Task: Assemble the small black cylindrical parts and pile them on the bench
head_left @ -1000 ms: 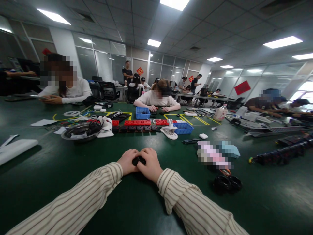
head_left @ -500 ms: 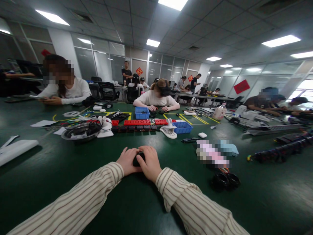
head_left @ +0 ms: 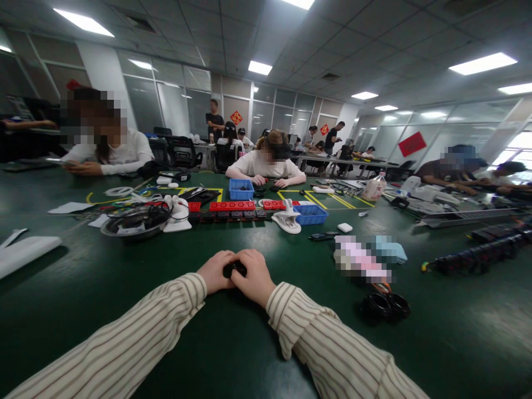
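Note:
Both hands meet over the green table (head_left: 245,343), closed around a small black object (head_left: 235,268). My left hand (head_left: 215,271) curls against its left side. My right hand (head_left: 254,275) wraps it from the right, fingers over the top and far side. Only a dark, shiny, rounded part shows between the hands. Its kind cannot be made out, since the fingers cover most of it. The hands rest at or just above the tabletop.
Ahead lie a metal bowl (head_left: 137,231), red power strips (head_left: 233,205), a white clip stand (head_left: 287,219) and blue bins (head_left: 308,215). Black round parts (head_left: 386,306) sit at right, a white box (head_left: 29,252) at left. A person (head_left: 266,160) works opposite.
My fingers have shifted around the black object; my right thumb has moved down, and more of its shiny surface shows. The hands stay in nearly the same place.

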Motion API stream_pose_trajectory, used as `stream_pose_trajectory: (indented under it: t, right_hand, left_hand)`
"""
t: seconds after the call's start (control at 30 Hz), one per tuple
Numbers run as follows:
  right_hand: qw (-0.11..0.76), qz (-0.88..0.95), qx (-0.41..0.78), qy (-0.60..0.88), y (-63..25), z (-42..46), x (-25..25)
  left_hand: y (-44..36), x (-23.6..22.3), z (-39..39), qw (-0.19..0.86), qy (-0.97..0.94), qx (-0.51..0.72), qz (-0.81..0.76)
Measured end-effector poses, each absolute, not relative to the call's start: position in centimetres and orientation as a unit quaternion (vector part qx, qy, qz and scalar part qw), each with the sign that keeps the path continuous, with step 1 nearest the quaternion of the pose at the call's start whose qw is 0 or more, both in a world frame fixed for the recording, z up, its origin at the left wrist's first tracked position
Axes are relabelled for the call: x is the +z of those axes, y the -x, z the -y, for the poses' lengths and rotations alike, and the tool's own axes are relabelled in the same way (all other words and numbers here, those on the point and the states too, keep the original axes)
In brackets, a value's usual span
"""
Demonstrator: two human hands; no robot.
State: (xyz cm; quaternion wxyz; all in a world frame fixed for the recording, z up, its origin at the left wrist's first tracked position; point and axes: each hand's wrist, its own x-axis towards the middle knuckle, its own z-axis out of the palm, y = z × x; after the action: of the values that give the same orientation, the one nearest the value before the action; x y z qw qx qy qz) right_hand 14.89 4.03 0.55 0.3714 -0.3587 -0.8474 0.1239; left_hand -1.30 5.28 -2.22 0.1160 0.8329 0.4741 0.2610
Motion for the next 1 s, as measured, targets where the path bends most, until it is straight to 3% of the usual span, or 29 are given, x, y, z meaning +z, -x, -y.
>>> stream_pose_trajectory:
  t: [0.27, 0.53, 0.8, 1.0]
  right_hand:
    - [0.38, 0.879, 0.127, 0.259, -15.2, -3.1, 1.0]
    - [0.427, 0.822, 0.082, 0.367, -15.1, -3.2, 0.6]
    - [0.356, 0.822, 0.09, 0.435, -14.8, -4.0, 0.1]
    - [0.323, 0.884, 0.043, 0.334, -15.0, -3.8, 0.9]
  left_hand:
    - [1.3, -2.6, -5.5, 0.103, -0.848, 0.243, -0.46]
    - [0.7, -1.7, -4.1, 0.052, -0.816, 0.229, -0.528]
    - [0.2, -0.9, -3.9, 0.034, -0.82, 0.19, -0.538]
    - [1.4, -1.9, -5.0, 0.096, -0.836, 0.241, -0.484]
